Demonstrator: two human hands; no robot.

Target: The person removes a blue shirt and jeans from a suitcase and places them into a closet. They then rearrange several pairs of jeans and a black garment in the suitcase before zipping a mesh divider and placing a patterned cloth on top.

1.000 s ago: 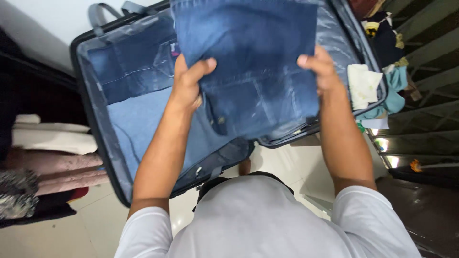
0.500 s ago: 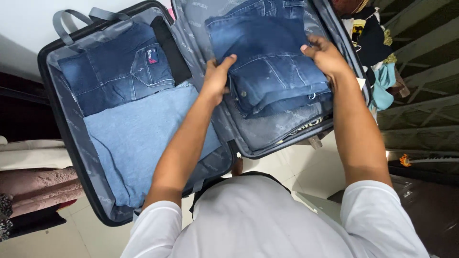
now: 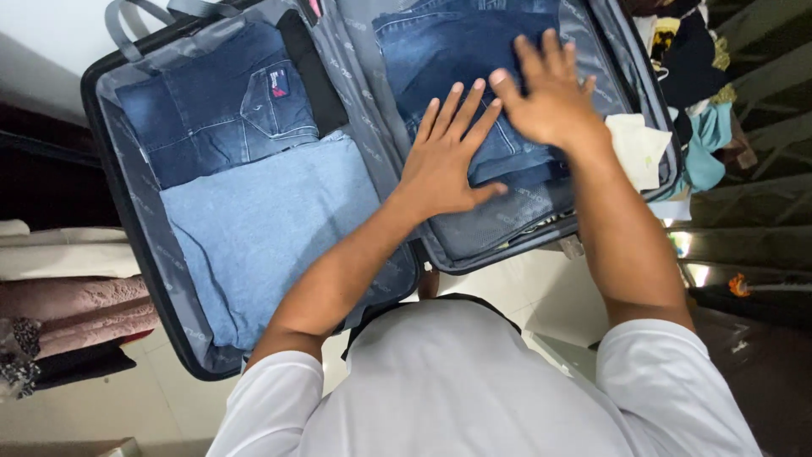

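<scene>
Pressing flat now, the left hand (image 3: 444, 161) and right hand (image 3: 550, 97) lie open on the folded jeans (image 3: 457, 51); before, both gripped the edges.

A single head-worn camera looks steeply down from above the person's own chest, close in, over both forearms onto an open suitcase (image 3: 127, 220) lying on the tiled floor (image 3: 101, 406); there is no second view.

Two folded garments are laid in the left half of the suitcase (image 3: 127, 211); folded jeans (image 3: 457, 51) (pressed under both hands) are set in the right half, with clothes (image 3: 685, 110) piled beyond.
</scene>
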